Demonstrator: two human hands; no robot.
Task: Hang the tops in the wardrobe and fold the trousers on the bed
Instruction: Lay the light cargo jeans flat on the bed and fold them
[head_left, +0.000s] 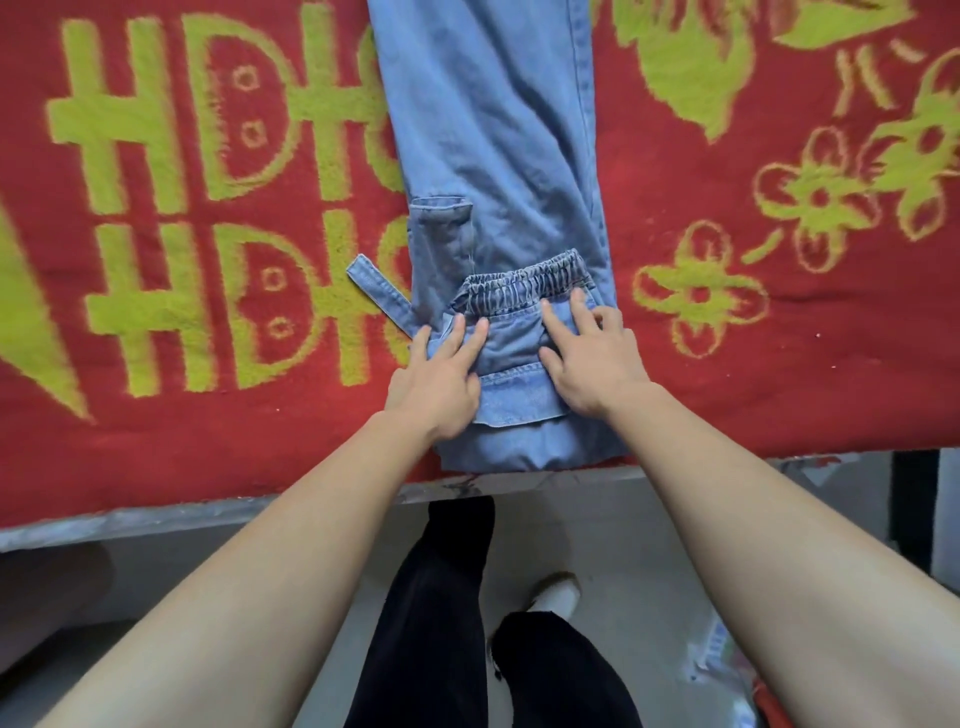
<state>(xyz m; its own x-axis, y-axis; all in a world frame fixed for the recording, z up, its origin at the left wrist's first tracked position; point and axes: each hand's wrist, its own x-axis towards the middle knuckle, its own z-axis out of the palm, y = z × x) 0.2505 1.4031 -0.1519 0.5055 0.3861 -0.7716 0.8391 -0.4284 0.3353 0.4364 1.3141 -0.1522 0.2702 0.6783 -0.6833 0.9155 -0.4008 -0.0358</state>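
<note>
From the head camera, the blue trousers (493, 130) lie on the bed (156, 519), on top of a red blanket (779, 364) with green letters and flowers. They look folded in half the long way, one leg on the other. The long side runs straight away from the person, from the near edge of the bed up out of the top of the picture. The near end is turned over once, so the stretchy waistband (524, 283) faces the far end. A strap (374, 291) sticks out to the left.

The left hand (441, 374) and right hand (597, 364) press flat on this fold, fingers straight and spread, gripping nothing.

I think the folding is only begun, as most of the legs are not folded yet. No tops or wardrobe show here
</note>
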